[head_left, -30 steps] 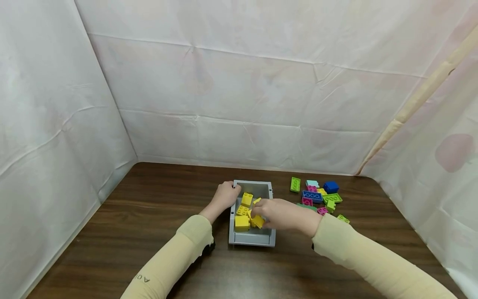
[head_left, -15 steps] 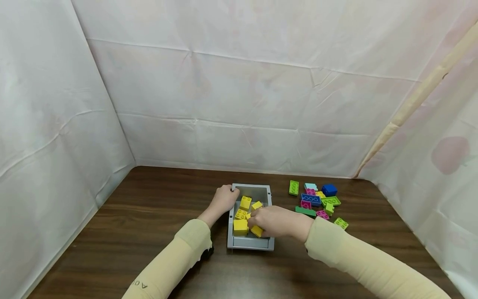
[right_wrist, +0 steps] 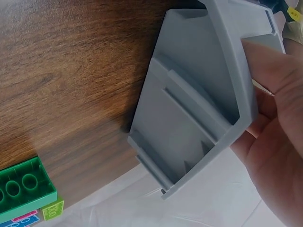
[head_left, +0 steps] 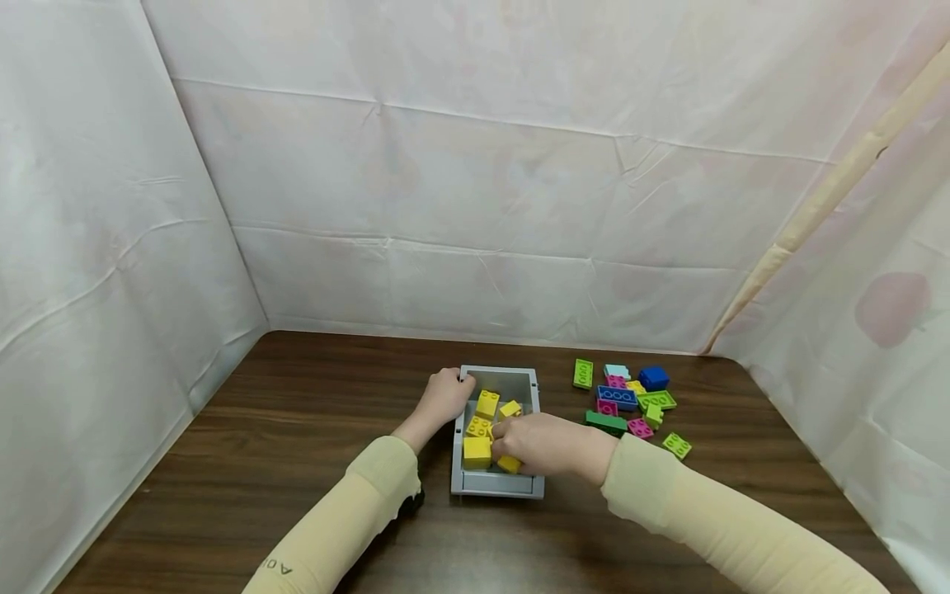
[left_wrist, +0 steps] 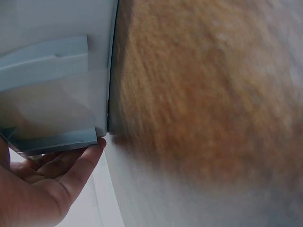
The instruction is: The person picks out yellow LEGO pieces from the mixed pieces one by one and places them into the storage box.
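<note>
A grey plastic bin (head_left: 497,485) stands on the table, with several yellow toy bricks (head_left: 477,452) inside. At its far left corner my left hand (head_left: 444,396) grips the rim; in the left wrist view the fingers of the left hand (left_wrist: 52,184) lie against the bin's outer wall. My right hand (head_left: 552,444) reaches over the right rim, its fingers curled down among the yellow bricks. A yellow brick (head_left: 509,464) shows partly beneath it. In the right wrist view the bin's wall (right_wrist: 189,109) hides the fingertips, so whether they pinch a brick cannot be seen.
Right of the bin lies a loose group of bricks, including a dark green brick (head_left: 606,422), a blue brick (head_left: 654,379), a lime brick (head_left: 583,374) and a pink brick (head_left: 640,428). White cloth (head_left: 490,206) hangs behind the table (head_left: 334,371).
My right hand has moved lower and slightly toward me inside the bin, and the tilted yellow brick under it now sits lower. The left hand keeps its place on the rim. The view has shifted slightly.
</note>
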`<state>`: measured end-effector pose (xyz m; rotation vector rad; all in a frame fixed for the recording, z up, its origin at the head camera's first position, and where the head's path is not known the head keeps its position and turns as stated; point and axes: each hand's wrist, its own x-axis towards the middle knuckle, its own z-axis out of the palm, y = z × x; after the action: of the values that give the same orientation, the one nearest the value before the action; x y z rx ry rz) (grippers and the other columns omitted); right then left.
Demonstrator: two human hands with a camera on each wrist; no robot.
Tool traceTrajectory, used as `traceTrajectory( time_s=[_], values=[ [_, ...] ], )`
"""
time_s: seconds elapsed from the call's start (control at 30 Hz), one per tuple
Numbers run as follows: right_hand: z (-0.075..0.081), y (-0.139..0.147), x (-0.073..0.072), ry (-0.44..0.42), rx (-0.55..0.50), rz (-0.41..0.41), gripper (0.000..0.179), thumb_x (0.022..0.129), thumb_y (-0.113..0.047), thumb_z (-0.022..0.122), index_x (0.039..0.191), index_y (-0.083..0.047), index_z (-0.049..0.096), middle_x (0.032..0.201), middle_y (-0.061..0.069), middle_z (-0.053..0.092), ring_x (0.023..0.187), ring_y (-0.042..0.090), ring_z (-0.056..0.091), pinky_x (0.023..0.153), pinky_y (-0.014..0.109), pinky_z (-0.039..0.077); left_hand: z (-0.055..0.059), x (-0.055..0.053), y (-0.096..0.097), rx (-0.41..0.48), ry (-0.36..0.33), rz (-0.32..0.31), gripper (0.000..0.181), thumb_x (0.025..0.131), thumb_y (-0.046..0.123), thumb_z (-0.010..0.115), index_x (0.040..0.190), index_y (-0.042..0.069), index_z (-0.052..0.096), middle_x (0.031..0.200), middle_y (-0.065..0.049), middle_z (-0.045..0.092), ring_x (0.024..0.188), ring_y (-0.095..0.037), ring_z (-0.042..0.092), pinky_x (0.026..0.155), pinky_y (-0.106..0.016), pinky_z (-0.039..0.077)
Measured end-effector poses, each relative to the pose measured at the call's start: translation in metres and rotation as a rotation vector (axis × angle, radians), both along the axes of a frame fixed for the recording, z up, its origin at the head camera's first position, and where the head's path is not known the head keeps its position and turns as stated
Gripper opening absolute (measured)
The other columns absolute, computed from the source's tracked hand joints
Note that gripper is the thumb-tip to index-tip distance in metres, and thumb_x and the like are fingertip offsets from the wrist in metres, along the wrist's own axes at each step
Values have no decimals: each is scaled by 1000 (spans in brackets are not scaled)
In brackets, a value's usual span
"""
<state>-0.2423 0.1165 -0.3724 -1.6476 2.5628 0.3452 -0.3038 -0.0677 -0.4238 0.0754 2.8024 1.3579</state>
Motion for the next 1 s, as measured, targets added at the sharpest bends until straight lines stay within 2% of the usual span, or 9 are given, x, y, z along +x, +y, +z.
traceTrajectory(
  time_s=[0.33, 0.8, 1.0],
  values=[
    [-1, -2, 0, -27, 15, -15, 37, 76, -18, 78, 112, -26, 69, 117, -4, 61, 99, 9, 61, 86, 26, 51, 0, 0, 0, 1, 13, -5, 31, 96, 24, 42, 68, 10, 42, 50, 2, 30, 44, -11, 24, 44, -25, 27],
    [-3, -3, -1, 18, 12, 61, 36, 76, -18, 78, 110, -25, 69, 109, -6, 62, 93, 6, 61, 85, 24, 51, 1, 1, -1, 5, 0, -1, 30, 96, 25, 42, 71, 9, 47, 55, 0, 34, 48, -12, 30, 46, -24, 30],
    [-2, -4, -3, 8, 31, 71, 34, 77, -17, 78, 109, -26, 69, 107, -7, 61, 91, 4, 60, 85, 23, 50, 2, 2, 0, 8, 0, 2, 31, 96, 25, 42, 69, 10, 45, 55, 0, 33, 48, -13, 29, 46, -25, 29]
  ],
)
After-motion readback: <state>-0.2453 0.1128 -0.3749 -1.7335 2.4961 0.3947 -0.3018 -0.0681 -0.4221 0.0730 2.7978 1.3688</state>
